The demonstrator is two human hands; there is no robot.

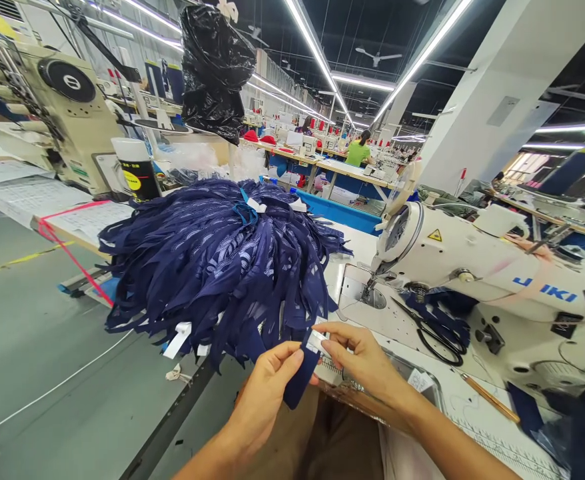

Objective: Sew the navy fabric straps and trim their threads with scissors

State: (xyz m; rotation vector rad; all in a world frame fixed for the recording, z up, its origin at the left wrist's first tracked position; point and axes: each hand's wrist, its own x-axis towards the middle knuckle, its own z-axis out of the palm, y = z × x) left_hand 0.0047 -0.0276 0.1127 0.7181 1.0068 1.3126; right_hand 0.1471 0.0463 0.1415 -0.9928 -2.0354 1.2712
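Note:
Between my hands, in front of the sewing table, is a navy fabric strip (300, 381). My left hand (267, 387) pinches it from the left, thumb on top. A small white label (316, 340) lies against the strip's upper part. My right hand (360, 357) is closed on this label between thumb and fingers. Just beyond sits a big heap of navy fabric pieces (197, 260), their narrow ends fanned out and hanging over the table edge. Right of the heap stands a white sewing machine (472, 253), its needle and presser foot (368, 290) uncovered by cloth.
Black-handled scissors (440, 340) lie beside the machine bed, with an orange-brown pen-like tool (490, 398) nearer me. A spray can (135, 175) and a second sewing machine (67, 107) stand left. A black plastic bag (215, 73) hangs behind the heap. Far back is a person in green (357, 152).

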